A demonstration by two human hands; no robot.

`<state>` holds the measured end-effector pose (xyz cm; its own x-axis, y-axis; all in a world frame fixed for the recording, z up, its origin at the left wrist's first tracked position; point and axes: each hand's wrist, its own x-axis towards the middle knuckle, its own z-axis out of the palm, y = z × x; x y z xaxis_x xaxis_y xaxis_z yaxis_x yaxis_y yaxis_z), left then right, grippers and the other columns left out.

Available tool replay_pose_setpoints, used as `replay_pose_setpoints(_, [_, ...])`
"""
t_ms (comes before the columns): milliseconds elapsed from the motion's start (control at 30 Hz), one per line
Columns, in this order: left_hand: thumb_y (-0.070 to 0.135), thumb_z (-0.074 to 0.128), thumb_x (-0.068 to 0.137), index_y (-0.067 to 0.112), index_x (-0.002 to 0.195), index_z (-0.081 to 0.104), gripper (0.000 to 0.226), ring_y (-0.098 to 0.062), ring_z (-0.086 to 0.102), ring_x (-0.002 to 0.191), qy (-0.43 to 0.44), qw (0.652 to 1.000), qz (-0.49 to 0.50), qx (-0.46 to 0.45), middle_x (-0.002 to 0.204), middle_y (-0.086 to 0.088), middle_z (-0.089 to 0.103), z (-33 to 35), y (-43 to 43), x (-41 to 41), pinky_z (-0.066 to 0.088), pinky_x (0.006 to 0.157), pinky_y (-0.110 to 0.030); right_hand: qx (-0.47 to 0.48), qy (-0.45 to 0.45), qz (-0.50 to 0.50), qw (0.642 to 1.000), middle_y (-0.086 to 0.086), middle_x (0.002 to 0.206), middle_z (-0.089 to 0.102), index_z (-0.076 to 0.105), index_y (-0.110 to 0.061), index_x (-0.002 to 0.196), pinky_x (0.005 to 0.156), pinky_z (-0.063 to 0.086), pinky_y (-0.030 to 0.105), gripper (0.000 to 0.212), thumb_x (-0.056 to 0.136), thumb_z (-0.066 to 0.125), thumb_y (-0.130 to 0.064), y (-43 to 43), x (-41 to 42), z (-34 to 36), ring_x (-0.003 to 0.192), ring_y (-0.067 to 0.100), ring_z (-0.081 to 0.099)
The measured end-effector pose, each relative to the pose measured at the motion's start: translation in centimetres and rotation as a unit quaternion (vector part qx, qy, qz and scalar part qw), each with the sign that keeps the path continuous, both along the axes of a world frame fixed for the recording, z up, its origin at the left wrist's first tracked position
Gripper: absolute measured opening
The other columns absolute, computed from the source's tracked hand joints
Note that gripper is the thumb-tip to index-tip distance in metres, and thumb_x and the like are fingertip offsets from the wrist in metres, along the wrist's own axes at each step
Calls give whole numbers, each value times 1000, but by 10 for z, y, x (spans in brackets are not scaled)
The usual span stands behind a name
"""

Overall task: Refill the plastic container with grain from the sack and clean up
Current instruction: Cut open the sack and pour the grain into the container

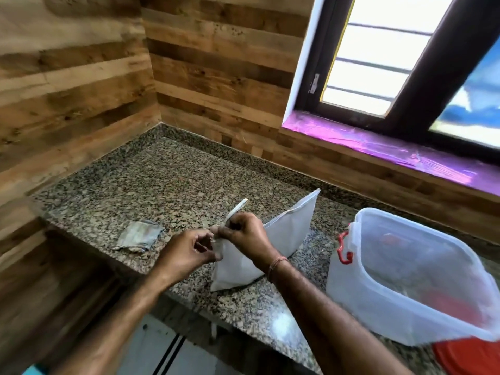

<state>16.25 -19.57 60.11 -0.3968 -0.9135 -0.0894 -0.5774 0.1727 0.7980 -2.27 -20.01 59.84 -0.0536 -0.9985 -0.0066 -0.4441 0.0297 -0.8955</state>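
Left hand (189, 250) and right hand (243, 234) pinch the sack (286, 234) by its corner on a speckled granite desk (162, 180); wood-plank walls (81, 77), window (378, 63).

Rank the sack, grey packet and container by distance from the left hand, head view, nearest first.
1. Sack: gripped at its corner by the left hand.
2. Grey packet: on the counter, just left.
3. Container: on the right, past the sack.
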Motion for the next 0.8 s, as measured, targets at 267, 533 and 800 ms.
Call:
replay_pose_setpoints(267, [49, 73, 84, 23, 78, 69, 27, -11, 63, 62, -38, 985, 57, -159, 66, 9, 66, -16, -1, -11, 50, 54, -36, -40, 61, -47, 996, 7, 75, 64, 63, -3, 70, 64, 55, 44, 37, 80, 84, -32, 12, -2, -4, 71, 26, 63])
replay_pose_setpoints(533, [38, 77, 82, 24, 66, 56, 29, -7, 55, 57, -53, 989, -39, -130, 60, 9, 59, -22, -9, 2, 40, 54, -25, -24, 121, -285, 951, 1, 76, 67, 66, -15, 71, 70, 54, 36, 32, 78, 83, -41, 4, -108, 3, 73, 18, 63])
replay_pose_setpoints(800, [70, 60, 85, 29, 116, 55, 51, -17, 66, 92, -283, 927, -151, -194, 103, 5, 68, 25, -39, -81, 46, 76, -31, -16, 119, -268, 956, -2, 71, 68, 67, -14, 72, 61, 49, 30, 36, 81, 79, -46, -7, -102, 2, 67, 14, 64])
